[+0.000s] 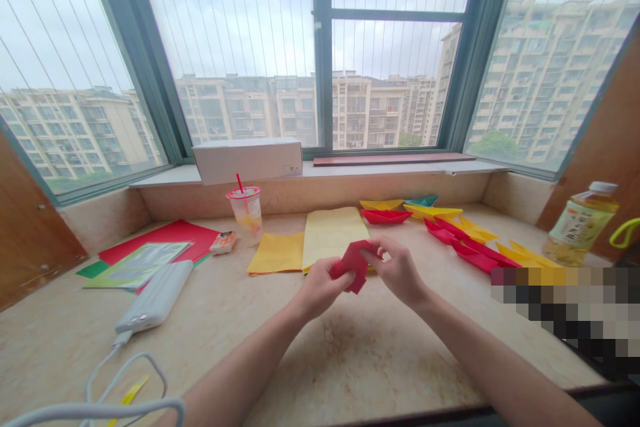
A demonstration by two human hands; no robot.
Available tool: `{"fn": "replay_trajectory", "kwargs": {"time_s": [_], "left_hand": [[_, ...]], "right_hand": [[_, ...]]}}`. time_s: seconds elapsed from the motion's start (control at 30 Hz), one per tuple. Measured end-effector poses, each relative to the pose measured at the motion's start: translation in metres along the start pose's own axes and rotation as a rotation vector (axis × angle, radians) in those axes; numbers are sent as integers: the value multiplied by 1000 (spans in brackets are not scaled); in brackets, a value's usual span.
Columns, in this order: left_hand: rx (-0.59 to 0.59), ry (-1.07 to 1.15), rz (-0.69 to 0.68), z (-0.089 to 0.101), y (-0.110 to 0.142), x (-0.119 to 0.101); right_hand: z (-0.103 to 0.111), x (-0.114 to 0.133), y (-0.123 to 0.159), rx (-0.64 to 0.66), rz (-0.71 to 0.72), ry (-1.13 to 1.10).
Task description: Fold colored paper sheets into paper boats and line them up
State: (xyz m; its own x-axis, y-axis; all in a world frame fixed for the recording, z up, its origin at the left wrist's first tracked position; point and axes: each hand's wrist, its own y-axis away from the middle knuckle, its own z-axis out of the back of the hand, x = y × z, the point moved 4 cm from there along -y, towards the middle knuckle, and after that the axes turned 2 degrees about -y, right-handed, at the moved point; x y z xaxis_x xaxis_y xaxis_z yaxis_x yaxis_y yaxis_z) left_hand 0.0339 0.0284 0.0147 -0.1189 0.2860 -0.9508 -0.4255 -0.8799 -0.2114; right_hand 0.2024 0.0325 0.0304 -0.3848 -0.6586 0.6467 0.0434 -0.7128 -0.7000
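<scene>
A folded piece of red paper (pixel 356 265) is held up above the counter between both my hands. My left hand (pixel 327 285) pinches its lower left side, thumb on the near face. On the upper right edge, the fingers of my right hand (pixel 397 268) are closed. Just behind the hands lie a pale yellow paper stack (pixel 331 230) and orange-yellow sheets (pixel 277 252). Several folded paper boats stand to the right, among them a red boat (pixel 386 216), a yellow boat (pixel 433 212) and a teal boat (pixel 421 201).
At left are red paper (pixel 165 239), a white power bank (pixel 156 297) with a cable (pixel 100 408), and a small packet (pixel 223 243). A plastic cup (pixel 247 213) with a straw stands behind. A bottle (pixel 580 223) is at right; a white box (pixel 249 160) rests on the sill.
</scene>
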Motion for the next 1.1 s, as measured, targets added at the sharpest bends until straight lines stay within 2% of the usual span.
{"fn": "replay_trajectory", "kwargs": {"time_s": [0.07,0.23,0.37,0.53,0.63,0.73,0.87,1.0,1.1], "left_hand": [[20,61,15,-3,1,-1],[-36,195,21,-2,0,-5],[-42,267,34,0,0,-9],[53,316,51,-4,4,-13],[32,332,60,-4,3,-10],[-35,329,51,-2,0,-7],[-35,323,29,-2,-1,-7],[-35,294,22,-2,-2,-6],[-55,279,26,-1,-2,-4]], "right_hand": [[-3,5,3,60,73,-12],[-13,12,10,282,210,17],[-17,12,13,371,207,-29],[-15,14,11,319,161,-92],[-13,12,9,278,117,-155],[-13,4,7,232,-17,-247],[-15,-11,6,164,-226,-416],[-14,-12,4,107,-205,-437],[-12,-8,4,159,-173,-336]]}}
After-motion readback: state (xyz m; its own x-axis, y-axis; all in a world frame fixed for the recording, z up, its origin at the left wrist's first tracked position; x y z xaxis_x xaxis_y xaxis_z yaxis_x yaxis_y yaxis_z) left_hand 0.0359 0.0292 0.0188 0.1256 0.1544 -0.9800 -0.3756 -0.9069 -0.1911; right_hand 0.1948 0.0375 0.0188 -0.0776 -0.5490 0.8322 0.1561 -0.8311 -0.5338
